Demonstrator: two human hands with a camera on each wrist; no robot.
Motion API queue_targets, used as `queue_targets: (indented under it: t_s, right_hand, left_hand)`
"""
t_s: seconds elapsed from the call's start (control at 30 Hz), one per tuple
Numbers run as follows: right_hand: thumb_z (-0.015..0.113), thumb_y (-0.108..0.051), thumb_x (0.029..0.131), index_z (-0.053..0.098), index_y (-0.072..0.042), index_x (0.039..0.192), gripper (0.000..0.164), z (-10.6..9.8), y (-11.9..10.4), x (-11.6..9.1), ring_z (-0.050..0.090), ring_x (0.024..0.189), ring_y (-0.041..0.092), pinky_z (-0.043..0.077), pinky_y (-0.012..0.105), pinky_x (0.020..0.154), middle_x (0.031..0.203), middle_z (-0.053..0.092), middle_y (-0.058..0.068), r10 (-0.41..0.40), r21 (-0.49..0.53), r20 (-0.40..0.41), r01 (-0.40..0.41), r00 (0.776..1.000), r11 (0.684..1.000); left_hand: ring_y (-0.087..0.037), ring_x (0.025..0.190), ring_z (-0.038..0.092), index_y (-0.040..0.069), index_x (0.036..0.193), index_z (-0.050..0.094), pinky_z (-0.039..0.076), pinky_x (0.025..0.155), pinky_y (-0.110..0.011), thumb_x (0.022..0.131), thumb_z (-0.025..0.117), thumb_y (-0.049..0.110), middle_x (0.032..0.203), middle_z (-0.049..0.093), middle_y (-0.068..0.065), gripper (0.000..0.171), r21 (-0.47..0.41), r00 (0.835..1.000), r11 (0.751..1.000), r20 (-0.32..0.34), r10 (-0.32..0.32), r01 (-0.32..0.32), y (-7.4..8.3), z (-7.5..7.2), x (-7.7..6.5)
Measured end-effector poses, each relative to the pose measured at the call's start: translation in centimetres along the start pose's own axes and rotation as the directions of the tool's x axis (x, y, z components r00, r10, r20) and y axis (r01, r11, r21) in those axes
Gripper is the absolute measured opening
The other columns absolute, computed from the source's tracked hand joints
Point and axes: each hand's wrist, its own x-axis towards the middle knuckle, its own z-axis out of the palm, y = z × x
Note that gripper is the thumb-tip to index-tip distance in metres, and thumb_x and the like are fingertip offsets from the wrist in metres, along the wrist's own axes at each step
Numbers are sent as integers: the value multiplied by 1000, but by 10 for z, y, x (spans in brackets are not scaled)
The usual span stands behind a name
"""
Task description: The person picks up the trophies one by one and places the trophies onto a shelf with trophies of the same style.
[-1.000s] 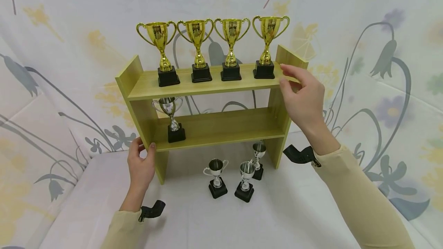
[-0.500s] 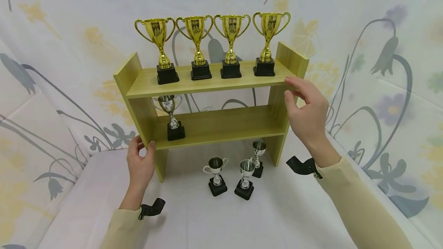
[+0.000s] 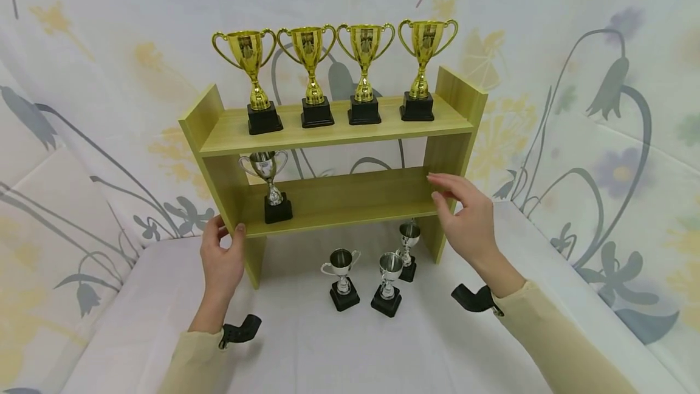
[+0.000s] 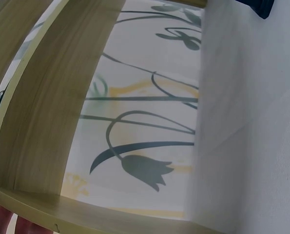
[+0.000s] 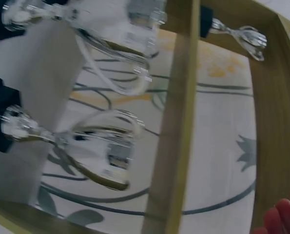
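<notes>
A two-tier wooden shelf point(image 3: 350, 196) stands on the white-covered table. My left hand point(image 3: 223, 260) grips its left side panel, thumb at the front edge and fingers behind. My right hand point(image 3: 467, 217) is by the right side panel at the middle board's height, fingers loosely bent and holding nothing. Its fingertips point(image 5: 283, 217) show at the right wrist view's lower right corner. A silver trophy cup point(image 3: 277, 208) stands at the left end of the middle board. Three more silver trophies, one in front point(image 3: 344, 293), stand on the table below.
Several gold trophies stand in a row on the top board, the rightmost gold trophy point(image 3: 418, 105) apart from the others. A rear silver trophy point(image 3: 408, 269) is partly behind a front silver trophy point(image 3: 386, 300). A flower-printed cloth point(image 3: 547, 78) hangs behind.
My right hand has moved down from the top board's right end to the middle board's height. My left hand keeps its hold on the side panel. The trophies stay where they were.
</notes>
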Motion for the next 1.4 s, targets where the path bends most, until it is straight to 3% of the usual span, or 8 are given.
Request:
queue_targets:
  t_s: [0.3,0.53,0.77,0.97,1.27,1.4]
  right_hand:
    - [64,12,88,71,2,114,29,8,9,-35,67,94,28,46,12,83,112,70,10,83,72,108,-91,991,993]
    - [66,11,88,70,3,113,26,13,11,-58,67,93,28,47,11,81,109,71,13,171,95,182,-191,968,977]
    - [67,6,89,71,-2,113,26,17,16,-75,66,95,20,51,19,80,109,71,9,259,57,272,-284,927,957]
    - [67,5,89,71,-3,115,27,20,20,-87,67,94,20,54,25,80,110,71,11,325,73,341,-370,882,926]
    - [69,5,88,70,-1,116,29,23,21,-95,66,97,23,54,26,79,112,71,12,422,70,393,-484,817,872]
    - [70,4,87,70,0,116,29,24,23,-98,66,98,26,54,27,80,111,70,14,459,51,417,-524,785,850]
  left_hand:
    - [-30,117,53,0,134,51,44,80,-18,101,54,15,123,52,-17,36,-7,1000,1000,-7,8,-8,0,0,0]
    - [-31,118,53,0,135,51,43,79,-14,101,54,16,124,52,-16,37,-2,1000,1000,2,1,-1,-2,-1,-2]
    - [-31,118,52,0,135,50,44,80,-16,101,54,15,124,52,-17,37,2,1000,1000,3,1,-1,0,-1,-1]
    - [-31,117,52,-1,135,50,44,81,-19,101,54,15,124,52,-17,38,8,1000,1000,4,9,-9,0,-1,0]
    - [-31,117,52,-1,134,49,49,90,-52,101,54,14,125,52,-17,37,9,1000,1000,3,20,-20,-1,0,0]
    - [-31,117,51,-2,134,49,48,92,-55,101,54,14,125,52,-17,37,0,1000,1000,4,22,-22,-1,0,0]
